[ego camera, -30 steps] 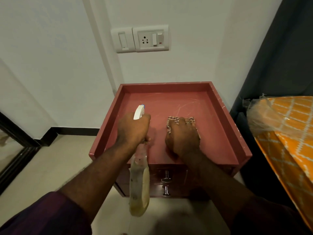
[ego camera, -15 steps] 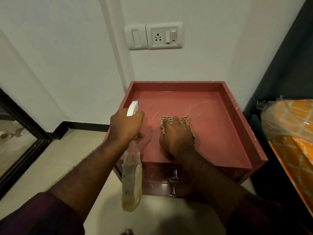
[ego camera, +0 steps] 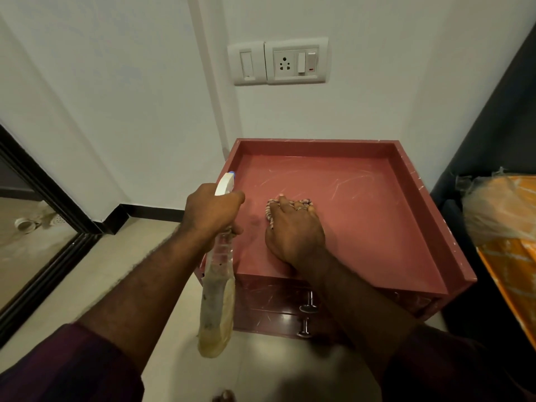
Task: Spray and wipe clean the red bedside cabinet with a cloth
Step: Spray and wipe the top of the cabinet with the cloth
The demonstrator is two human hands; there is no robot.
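cabinet top: red bedside cabinet [ego camera: 362, 227] at frame centre; raised rim; surface scratched | spray bottle [ego camera: 218, 288] at cabinet's 9 o'clock edge; nozzle toward 12, body hanging toward 6 | right hand [ego camera: 295, 232] flat on top; fingers close together, pressing cloth [ego camera: 270, 210] showing at hand's 12 o'clock | left hand [ego camera: 213, 211] fingers curled round bottle neck

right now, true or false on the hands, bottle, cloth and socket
1. The left hand grips the bottle. True.
2. The bottle stands on the cabinet. False: it hangs from the hand, by the cabinet's front left corner.
3. The right hand presses the cloth on the cabinet top. True.
4. A plug sits in the socket. False: the socket is empty.
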